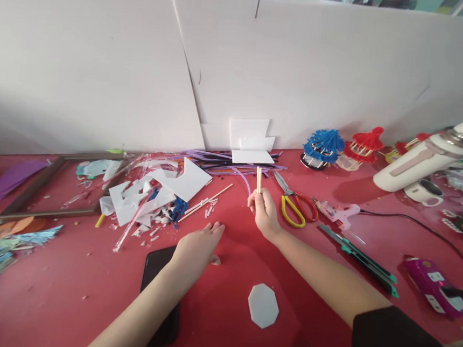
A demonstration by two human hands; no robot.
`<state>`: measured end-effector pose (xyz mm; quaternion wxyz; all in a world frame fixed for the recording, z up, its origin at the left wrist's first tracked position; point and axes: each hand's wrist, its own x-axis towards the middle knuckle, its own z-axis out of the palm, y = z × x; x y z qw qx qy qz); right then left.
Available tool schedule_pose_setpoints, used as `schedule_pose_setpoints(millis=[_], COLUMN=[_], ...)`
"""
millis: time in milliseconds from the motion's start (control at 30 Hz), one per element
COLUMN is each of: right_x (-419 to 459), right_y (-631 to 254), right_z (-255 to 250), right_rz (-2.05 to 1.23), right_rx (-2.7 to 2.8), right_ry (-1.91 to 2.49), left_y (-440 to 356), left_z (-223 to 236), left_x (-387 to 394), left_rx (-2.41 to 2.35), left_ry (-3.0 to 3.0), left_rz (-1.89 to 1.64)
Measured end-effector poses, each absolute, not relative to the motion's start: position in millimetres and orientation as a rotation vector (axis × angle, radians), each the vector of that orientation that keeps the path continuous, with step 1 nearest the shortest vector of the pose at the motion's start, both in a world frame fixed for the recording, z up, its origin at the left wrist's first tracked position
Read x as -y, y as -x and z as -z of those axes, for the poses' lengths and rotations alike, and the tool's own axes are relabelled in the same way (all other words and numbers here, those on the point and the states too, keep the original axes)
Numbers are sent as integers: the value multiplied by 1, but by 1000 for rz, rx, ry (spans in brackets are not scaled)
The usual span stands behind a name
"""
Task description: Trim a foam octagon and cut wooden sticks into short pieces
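My right hand (264, 211) is closed around a few short wooden sticks (259, 179), held upright above the table. With fingers stretched out, my left hand (198, 246) hovers or rests over the red tabletop, nothing seen in it. Beneath that wrist lies a black phone (158, 264), partly covered by the forearm. A white octagonal piece (263, 305) lies flat between my forearms. Beyond the left hand, thin wooden sticks (207, 202) lie beside white scraps (182, 181). Scissors with yellow and red handles (293, 206) are just right of my right hand.
A pink glue gun (339, 214), a utility knife (360, 257) and a purple power strip (436, 286) lie at right. Behind them stand a blue-roofed model (323, 148), a tilted white bottle (423, 158) and a mug (424, 192). A wooden frame (31, 188) is at left.
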<state>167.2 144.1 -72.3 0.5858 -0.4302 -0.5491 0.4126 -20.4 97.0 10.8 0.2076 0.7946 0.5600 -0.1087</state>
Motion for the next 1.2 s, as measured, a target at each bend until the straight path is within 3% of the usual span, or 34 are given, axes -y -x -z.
schedule_pose_setpoints(millis=[267,400,733,933,1200], right_x=[-138,-126,-139,-148,-125], right_y=[-162,-146,-185,-254,-230], right_z=[53,37,2,-25,12], right_rz=[-1046,-1055,-1097,-1033,-1223], right_rx=[1177,990,683,579,756], right_ry=[962,899,791,726,875], left_y=[10,-12,-11,38,110], left_z=[-22,-21,-19,-14,-40], left_x=[-111,-110,-94,-108,-178], left_rx=[-1539,-1397,-1395,-1755,-2312], left_ry=[-2164,-2133,-2214,-2248,-2148], left_rz=[-463,-642,-567,-427,-274])
